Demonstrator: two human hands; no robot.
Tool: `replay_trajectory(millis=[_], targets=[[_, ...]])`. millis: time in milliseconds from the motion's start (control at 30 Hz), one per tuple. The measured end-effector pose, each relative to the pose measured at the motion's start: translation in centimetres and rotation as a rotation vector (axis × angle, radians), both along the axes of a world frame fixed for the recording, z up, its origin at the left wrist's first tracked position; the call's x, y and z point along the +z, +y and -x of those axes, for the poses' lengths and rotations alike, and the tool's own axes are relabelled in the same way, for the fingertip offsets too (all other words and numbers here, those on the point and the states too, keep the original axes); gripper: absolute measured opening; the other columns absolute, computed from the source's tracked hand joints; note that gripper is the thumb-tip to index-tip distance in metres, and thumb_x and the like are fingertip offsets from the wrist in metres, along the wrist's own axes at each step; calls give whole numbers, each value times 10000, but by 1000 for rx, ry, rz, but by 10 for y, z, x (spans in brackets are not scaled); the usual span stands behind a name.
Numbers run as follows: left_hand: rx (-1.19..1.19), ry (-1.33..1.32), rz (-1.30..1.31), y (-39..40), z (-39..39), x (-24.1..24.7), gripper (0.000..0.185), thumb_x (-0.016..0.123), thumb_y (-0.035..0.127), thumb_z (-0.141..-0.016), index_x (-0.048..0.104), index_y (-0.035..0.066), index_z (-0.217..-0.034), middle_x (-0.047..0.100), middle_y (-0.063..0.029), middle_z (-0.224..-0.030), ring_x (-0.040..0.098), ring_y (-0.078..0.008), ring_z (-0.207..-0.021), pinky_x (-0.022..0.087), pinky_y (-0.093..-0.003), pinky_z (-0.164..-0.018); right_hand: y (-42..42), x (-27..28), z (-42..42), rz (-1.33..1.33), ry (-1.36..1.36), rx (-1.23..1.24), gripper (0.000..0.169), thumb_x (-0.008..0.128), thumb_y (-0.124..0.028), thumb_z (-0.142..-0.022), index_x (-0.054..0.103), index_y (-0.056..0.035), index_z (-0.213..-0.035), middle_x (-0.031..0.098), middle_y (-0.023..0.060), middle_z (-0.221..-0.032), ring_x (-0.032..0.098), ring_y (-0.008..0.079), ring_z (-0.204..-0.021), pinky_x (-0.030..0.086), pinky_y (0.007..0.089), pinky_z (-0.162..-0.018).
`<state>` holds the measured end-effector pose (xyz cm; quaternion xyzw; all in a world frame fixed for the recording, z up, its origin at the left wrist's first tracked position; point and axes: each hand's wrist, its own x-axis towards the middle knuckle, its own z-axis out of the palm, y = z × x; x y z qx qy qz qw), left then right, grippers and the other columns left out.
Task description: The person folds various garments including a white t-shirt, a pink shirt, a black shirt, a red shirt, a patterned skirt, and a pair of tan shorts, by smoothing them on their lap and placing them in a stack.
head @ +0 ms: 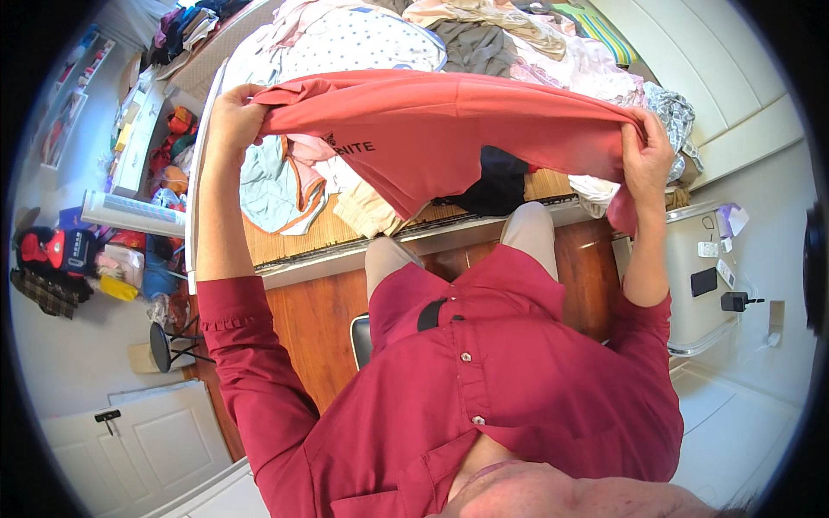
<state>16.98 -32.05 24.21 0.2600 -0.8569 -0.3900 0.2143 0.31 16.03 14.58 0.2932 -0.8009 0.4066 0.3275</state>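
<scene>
A coral-red garment (421, 142) with dark printed lettering is stretched sideways in the air above the edge of a bed. My left hand (238, 120) grips one end of it, at the left of the view. The other end is bunched in my right hand (647, 152). Part of the garment hangs down between the hands. Under and behind it, clothes lie on a bamboo mat (291, 246): a light blue piece with orange trim (265, 194), a cream piece (363, 210), a black piece (495, 184) and a white cloth with blue dots (363, 42).
A heap of clothes (473, 48) covers the far part of the bed. To the right stands a pale cabinet (683, 285) bearing a phone (704, 281) and a black adapter (734, 301). Bags and hats hang or lie at the left, near a black folding stool (160, 348).
</scene>
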Motion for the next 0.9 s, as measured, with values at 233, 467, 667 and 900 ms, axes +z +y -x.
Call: replay_trajectory(millis=[233, 467, 667, 900], targets=[[-119, 247, -393, 15, -53, 4, 158, 547, 103, -897, 673, 42, -969, 622, 4, -719, 483, -36, -518, 368, -173, -433, 44, 4, -27, 71, -220, 25, 159, 596, 0, -847, 618, 14, -1004, 633, 77, -939, 610, 152, -880, 478, 282, -816], [-190, 371, -337, 49, -63, 38, 297, 465, 31, -838, 636, -16, -1075, 661, -40, -794, 555, -45, -572, 393, -180, -451, 78, 0, -43, 260, -349, -111, 105, 595, -63, -920, 629, -19, -1009, 636, 15, -932, 584, 69, -832, 481, 213, -728], [-174, -143, -246, 25, -69, -11, 174, 577, 120, -842, 688, 27, -940, 640, -7, -716, 476, -27, -475, 333, -170, -410, 79, -19, -31, 202, -470, 5, 93, 613, -64, -916, 610, -12, -994, 594, -19, -874, 539, 29, -799, 437, 188, -723], [-351, -220, -642, 48, -105, -40, 130, 675, 136, -842, 709, 10, -835, 589, 9, -586, 462, -29, -411, 373, -178, -376, 89, 0, -39, 312, -541, 42, 122, 613, -63, -918, 600, 1, -1022, 613, 3, -904, 566, 59, -820, 456, 201, -745]])
